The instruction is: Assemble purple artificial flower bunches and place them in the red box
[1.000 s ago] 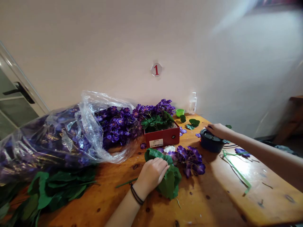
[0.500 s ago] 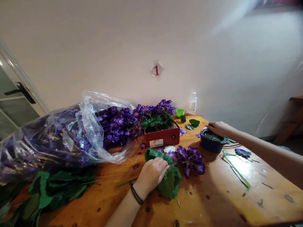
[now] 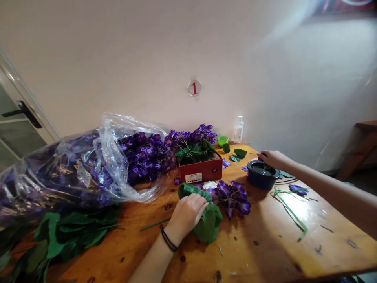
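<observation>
My left hand (image 3: 187, 214) is closed around the stem of an artificial flower spray. The spray's green leaves (image 3: 209, 226) spread on both sides of my fingers, and its purple blossoms (image 3: 231, 196) lie to the right on the table. A green stem end (image 3: 154, 225) sticks out left of my wrist. My right hand (image 3: 272, 158) is above the far rim of a round blue pot with a black inside (image 3: 262, 181). Between its pinched fingertips is a small dark purple petal piece (image 3: 261, 156), partly hidden.
A red box (image 3: 200, 171) holds leafy purple flowers. To its left lies a clear plastic bag (image 3: 114, 165) full of purple flowers, with green leaves (image 3: 76, 232) in front. A green cup (image 3: 223, 141) and clear bottle (image 3: 238, 129) stand behind. Green stems (image 3: 291, 212) lie at right.
My right hand has lifted slightly from the pot's rim, and the purple piece in its fingers shows more. My left hand still grips the spray. The view has shifted a little.
</observation>
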Demonstrator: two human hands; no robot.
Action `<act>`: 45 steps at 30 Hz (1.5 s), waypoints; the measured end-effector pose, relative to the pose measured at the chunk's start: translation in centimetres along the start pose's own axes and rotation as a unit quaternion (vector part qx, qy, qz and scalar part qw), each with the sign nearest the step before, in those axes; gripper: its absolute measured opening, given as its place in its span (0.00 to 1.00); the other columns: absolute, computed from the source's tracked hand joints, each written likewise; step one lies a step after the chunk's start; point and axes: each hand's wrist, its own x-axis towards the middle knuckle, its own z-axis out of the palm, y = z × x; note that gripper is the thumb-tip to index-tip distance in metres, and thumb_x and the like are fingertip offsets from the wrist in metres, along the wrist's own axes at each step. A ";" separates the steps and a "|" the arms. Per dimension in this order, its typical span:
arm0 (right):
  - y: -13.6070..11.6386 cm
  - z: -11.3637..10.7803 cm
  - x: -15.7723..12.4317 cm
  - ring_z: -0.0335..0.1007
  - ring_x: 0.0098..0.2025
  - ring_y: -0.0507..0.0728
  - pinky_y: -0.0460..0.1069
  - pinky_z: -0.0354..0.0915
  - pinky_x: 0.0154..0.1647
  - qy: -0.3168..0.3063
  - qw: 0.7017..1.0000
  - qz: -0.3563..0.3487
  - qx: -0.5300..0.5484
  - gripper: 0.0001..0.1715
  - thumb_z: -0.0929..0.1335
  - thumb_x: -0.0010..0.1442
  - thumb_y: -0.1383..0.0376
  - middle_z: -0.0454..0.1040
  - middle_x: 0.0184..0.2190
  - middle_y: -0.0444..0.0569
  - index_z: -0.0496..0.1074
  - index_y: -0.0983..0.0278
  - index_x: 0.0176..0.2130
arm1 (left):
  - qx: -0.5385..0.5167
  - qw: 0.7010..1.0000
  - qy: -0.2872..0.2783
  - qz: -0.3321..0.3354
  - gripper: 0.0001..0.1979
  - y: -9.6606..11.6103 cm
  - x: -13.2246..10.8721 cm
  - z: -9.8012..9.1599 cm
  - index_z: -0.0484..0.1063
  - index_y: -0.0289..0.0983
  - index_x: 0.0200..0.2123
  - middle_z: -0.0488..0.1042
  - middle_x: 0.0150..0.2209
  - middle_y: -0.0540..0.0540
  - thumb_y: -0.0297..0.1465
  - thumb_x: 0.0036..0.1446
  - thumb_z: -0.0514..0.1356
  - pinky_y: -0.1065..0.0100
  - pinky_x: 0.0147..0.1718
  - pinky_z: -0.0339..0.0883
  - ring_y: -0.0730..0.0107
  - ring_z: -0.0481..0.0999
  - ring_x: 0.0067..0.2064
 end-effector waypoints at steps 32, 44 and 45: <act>-17.5 3.6 -11.1 0.54 0.27 0.51 0.46 0.54 0.29 0.103 0.795 -0.178 0.571 0.18 0.60 0.63 0.53 0.58 0.24 0.42 0.61 0.62 0.29 | -0.086 0.994 0.046 -0.053 0.07 -1.0 0.0 -0.2 0.68 0.38 0.32 0.72 0.31 0.49 0.31 0.62 0.54 0.69 0.34 0.65 0.68 0.72 0.34; -17.0 3.9 -11.2 0.55 0.29 0.52 0.46 0.55 0.31 0.083 0.780 -0.164 0.599 0.17 0.61 0.63 0.53 0.61 0.26 0.43 0.63 0.62 0.31 | -0.130 0.988 0.063 -0.062 0.06 -1.1 0.0 -0.1 0.69 0.38 0.33 0.72 0.31 0.49 0.30 0.61 0.54 0.69 0.35 0.65 0.69 0.72 0.34; -17.0 3.8 -11.2 0.55 0.29 0.52 0.46 0.55 0.30 0.085 0.781 -0.161 0.597 0.17 0.61 0.63 0.53 0.61 0.26 0.43 0.63 0.62 0.30 | -0.128 0.988 0.062 -0.056 0.06 -1.1 0.0 -0.1 0.69 0.38 0.33 0.72 0.31 0.48 0.30 0.61 0.54 0.69 0.35 0.65 0.69 0.72 0.34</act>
